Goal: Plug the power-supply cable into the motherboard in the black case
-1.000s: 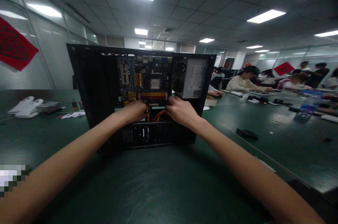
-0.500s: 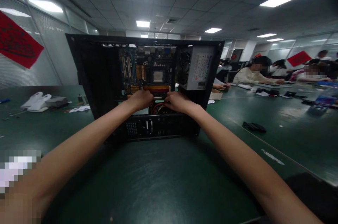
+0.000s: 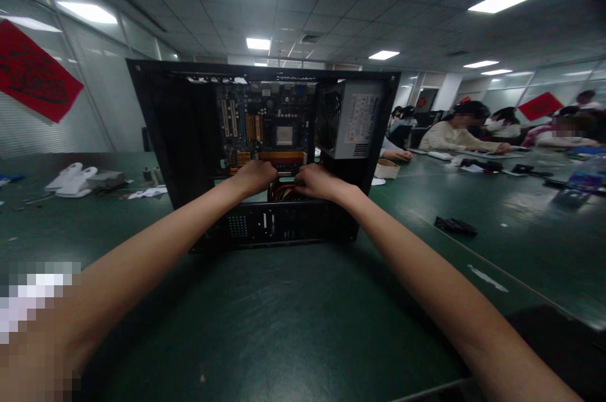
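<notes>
A black computer case point(image 3: 312, 223) stands open-sided on the green table. Inside it are a motherboard point(image 3: 265, 115) with a bare square processor socket area point(image 3: 284, 135), and a grey power supply point(image 3: 358, 119) at upper right. My left hand point(image 3: 255, 177) is closed at the lower edge of the motherboard, beside the orange and red memory slots point(image 3: 284, 158). Close to the slots' right end, my right hand point(image 3: 316, 181) is bent with its fingers drawn together. Whatever either hand's fingertips hold is hidden. Red and yellow cables point(image 3: 285, 192) lie bunched between and below the hands.
On the left of the table point(image 3: 265, 313) lie white plastic-looking objects point(image 3: 71, 178) and a grey box point(image 3: 106, 180). A black item point(image 3: 455, 226) and a torn white strip point(image 3: 487, 277) lie to the right. Beyond the case is a small cardboard box point(image 3: 387, 168); other people sit farther back.
The view has shifted slightly, and the case appears a little less wide at its left side. Both hands stay at almost the same place inside the case.
</notes>
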Available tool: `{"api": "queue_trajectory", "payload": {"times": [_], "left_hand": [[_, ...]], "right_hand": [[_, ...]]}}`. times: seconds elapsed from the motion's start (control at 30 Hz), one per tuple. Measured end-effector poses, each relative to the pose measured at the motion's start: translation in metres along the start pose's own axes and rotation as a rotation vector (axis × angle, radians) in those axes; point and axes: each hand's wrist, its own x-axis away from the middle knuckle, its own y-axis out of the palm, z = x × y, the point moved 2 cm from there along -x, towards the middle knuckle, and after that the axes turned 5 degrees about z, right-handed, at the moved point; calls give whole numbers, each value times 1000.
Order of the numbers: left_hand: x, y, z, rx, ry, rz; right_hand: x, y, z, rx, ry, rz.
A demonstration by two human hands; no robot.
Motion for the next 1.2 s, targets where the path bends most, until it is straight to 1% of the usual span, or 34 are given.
{"api": "queue_trajectory", "payload": {"times": [0.13, 0.37, 0.77, 0.87, 0.97, 1.13, 1.2], "left_hand": [[2, -2, -1, -16, -5, -5], [6, -3, -1, -57, 0, -23], [7, -5, 1, -10, -32, 38], [8, -7, 1, -18, -43, 36], [7, -7, 2, -19, -61, 39], [2, -4, 4, 28, -81, 109], [2, -3, 5, 34, -79, 116]], "right_hand": [[0, 0, 0, -19, -7, 21], [0, 1, 1, -15, -1, 21], [-2, 4, 2, -28, -6, 50], [-3, 5, 3, -29, -2, 48], [-2, 2, 0, -25, 2, 39], [2, -7, -6, -16, 7, 11], [2, -7, -6, -12, 6, 14]]}}
